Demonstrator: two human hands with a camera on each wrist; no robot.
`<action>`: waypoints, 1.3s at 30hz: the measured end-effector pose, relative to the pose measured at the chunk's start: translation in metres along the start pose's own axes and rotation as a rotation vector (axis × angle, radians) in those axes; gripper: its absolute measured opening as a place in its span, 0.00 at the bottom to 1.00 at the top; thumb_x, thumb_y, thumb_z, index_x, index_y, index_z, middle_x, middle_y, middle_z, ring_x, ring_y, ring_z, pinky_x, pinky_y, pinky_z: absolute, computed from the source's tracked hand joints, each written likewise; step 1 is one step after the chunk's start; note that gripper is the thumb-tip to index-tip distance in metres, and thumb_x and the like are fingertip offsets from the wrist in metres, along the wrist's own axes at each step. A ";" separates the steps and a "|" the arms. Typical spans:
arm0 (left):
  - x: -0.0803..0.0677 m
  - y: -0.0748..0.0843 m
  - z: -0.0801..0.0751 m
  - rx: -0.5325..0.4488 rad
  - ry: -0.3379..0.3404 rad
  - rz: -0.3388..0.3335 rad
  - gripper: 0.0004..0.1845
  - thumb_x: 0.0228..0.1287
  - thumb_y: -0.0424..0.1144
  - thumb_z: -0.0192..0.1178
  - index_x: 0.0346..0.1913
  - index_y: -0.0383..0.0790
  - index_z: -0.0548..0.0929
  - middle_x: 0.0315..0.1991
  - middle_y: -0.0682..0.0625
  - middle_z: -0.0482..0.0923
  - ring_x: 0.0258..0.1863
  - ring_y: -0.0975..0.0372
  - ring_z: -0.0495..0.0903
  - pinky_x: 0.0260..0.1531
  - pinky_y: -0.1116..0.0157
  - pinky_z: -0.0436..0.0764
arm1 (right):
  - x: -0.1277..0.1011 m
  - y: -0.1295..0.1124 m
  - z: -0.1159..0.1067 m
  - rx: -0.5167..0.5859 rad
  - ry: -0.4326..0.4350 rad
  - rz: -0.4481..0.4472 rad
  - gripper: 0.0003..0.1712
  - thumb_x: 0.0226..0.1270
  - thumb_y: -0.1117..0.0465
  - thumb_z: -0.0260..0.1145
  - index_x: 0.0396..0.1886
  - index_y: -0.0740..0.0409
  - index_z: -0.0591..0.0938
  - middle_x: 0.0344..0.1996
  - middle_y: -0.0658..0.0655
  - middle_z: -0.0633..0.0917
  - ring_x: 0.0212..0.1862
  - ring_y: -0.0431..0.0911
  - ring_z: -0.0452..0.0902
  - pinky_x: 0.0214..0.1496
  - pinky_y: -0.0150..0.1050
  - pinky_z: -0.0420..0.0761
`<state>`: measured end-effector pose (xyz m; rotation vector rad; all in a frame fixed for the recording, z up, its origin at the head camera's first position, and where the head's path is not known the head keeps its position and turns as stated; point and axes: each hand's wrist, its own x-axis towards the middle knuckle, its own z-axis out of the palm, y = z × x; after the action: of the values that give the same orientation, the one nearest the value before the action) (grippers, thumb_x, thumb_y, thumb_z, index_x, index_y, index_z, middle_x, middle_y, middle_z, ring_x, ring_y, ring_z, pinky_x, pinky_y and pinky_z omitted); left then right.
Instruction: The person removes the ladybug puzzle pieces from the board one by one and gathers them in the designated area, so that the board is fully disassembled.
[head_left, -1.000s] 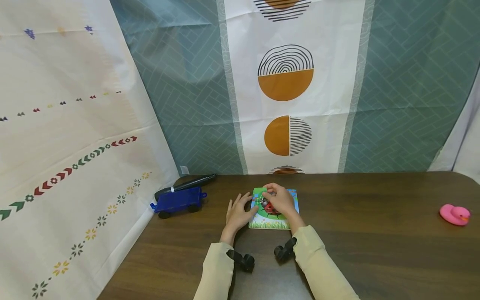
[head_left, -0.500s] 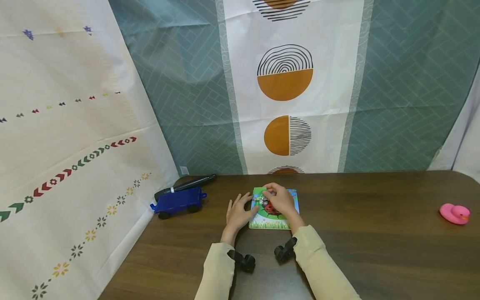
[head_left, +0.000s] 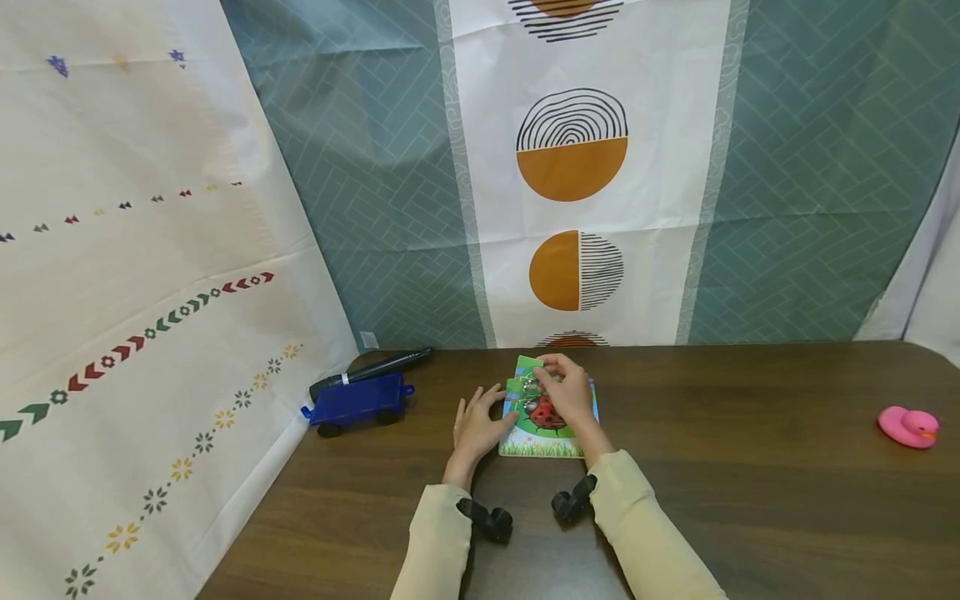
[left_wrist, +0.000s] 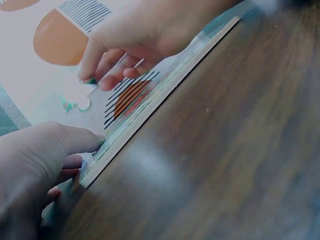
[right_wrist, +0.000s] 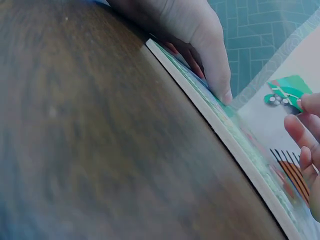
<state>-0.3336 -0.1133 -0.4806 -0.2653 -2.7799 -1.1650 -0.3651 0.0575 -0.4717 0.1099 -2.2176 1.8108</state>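
A square puzzle board with a ladybug picture and a grass border lies flat on the table. Over its far edge my right hand pinches a green puzzle piece between thumb and fingers. The right wrist view shows this puzzle piece tilted and raised off the board, its printed side visible. My left hand rests at the board's left side, fingers extended. In the left wrist view the thumb of the left hand touches the board's near-left corner, the other fingers lying beside the edge.
A blue toy wagon and a thick black marker-like stick lie at the table's left. A pink rubber duck sits far to the right. Patterned cloths hang behind and left of the brown table.
My right hand has moved up and away with the green puzzle piece, which now stands out of the board's upper part. My left hand has stayed put.
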 end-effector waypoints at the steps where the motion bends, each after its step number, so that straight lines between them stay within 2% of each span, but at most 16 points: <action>1: 0.000 0.001 0.000 -0.003 -0.001 0.002 0.27 0.63 0.47 0.62 0.63 0.40 0.78 0.72 0.47 0.68 0.76 0.48 0.56 0.78 0.44 0.41 | 0.000 -0.001 -0.002 0.006 0.015 -0.005 0.15 0.68 0.60 0.65 0.53 0.56 0.82 0.38 0.62 0.87 0.30 0.48 0.83 0.25 0.31 0.75; 7: -0.001 0.000 0.000 -0.010 0.002 0.009 0.27 0.63 0.47 0.62 0.63 0.41 0.77 0.72 0.48 0.68 0.77 0.48 0.56 0.78 0.44 0.40 | 0.001 0.000 -0.020 0.017 0.070 -0.008 0.16 0.68 0.62 0.64 0.54 0.61 0.81 0.40 0.65 0.86 0.36 0.38 0.77 0.45 0.36 0.76; 9: -0.001 -0.002 0.001 -0.004 0.002 0.012 0.27 0.63 0.48 0.62 0.64 0.41 0.77 0.72 0.48 0.68 0.76 0.48 0.56 0.77 0.44 0.40 | 0.001 0.004 -0.031 0.022 0.083 0.002 0.16 0.69 0.62 0.63 0.54 0.60 0.81 0.42 0.65 0.86 0.37 0.34 0.76 0.48 0.38 0.76; 12: -0.001 -0.005 0.001 -0.002 0.004 0.014 0.27 0.63 0.47 0.62 0.64 0.41 0.77 0.72 0.47 0.68 0.76 0.47 0.56 0.77 0.44 0.41 | 0.003 0.013 -0.050 0.034 0.126 0.024 0.16 0.69 0.61 0.63 0.54 0.60 0.81 0.40 0.61 0.86 0.35 0.31 0.75 0.47 0.36 0.76; 18: -0.004 -0.007 0.000 -0.010 0.006 0.021 0.27 0.63 0.47 0.62 0.63 0.39 0.77 0.71 0.46 0.68 0.76 0.46 0.56 0.77 0.42 0.41 | 0.004 0.027 -0.089 0.060 0.254 0.078 0.15 0.67 0.61 0.65 0.51 0.60 0.82 0.26 0.37 0.82 0.30 0.32 0.76 0.37 0.28 0.76; 21: -0.004 -0.006 0.000 -0.020 0.004 0.034 0.27 0.63 0.47 0.62 0.63 0.38 0.77 0.71 0.45 0.68 0.76 0.45 0.56 0.77 0.42 0.41 | 0.003 0.030 -0.104 0.006 0.284 0.082 0.15 0.67 0.60 0.65 0.51 0.60 0.82 0.25 0.35 0.82 0.30 0.31 0.76 0.34 0.26 0.75; 25: -0.003 -0.005 0.001 -0.021 0.008 0.051 0.27 0.63 0.47 0.62 0.63 0.38 0.77 0.71 0.44 0.68 0.76 0.45 0.57 0.77 0.42 0.41 | 0.003 0.033 -0.117 -0.089 0.261 0.081 0.15 0.67 0.59 0.64 0.51 0.60 0.82 0.30 0.44 0.86 0.30 0.29 0.75 0.35 0.26 0.75; 29: -0.003 -0.007 0.001 -0.010 0.007 0.054 0.27 0.63 0.47 0.62 0.63 0.38 0.78 0.71 0.43 0.69 0.75 0.44 0.57 0.76 0.40 0.42 | 0.004 0.037 -0.125 -0.188 0.177 0.100 0.16 0.68 0.58 0.63 0.51 0.60 0.80 0.37 0.55 0.88 0.31 0.30 0.74 0.37 0.28 0.75; 34: -0.005 -0.008 0.002 -0.018 0.009 0.053 0.27 0.62 0.46 0.63 0.62 0.37 0.78 0.70 0.43 0.69 0.75 0.43 0.57 0.75 0.39 0.42 | 0.005 0.041 -0.135 -0.278 0.071 0.095 0.16 0.69 0.59 0.62 0.52 0.62 0.81 0.41 0.62 0.88 0.32 0.36 0.76 0.37 0.32 0.77; 39: -0.002 -0.007 0.003 -0.018 0.016 0.067 0.27 0.62 0.46 0.63 0.62 0.36 0.78 0.70 0.43 0.69 0.75 0.43 0.58 0.75 0.39 0.42 | 0.007 0.040 -0.147 -0.352 0.061 0.073 0.17 0.70 0.60 0.61 0.53 0.65 0.81 0.43 0.67 0.87 0.31 0.38 0.79 0.33 0.30 0.78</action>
<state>-0.3331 -0.1166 -0.4879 -0.3469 -2.7257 -1.1726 -0.3569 0.2092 -0.4813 -0.0962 -2.4828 1.4067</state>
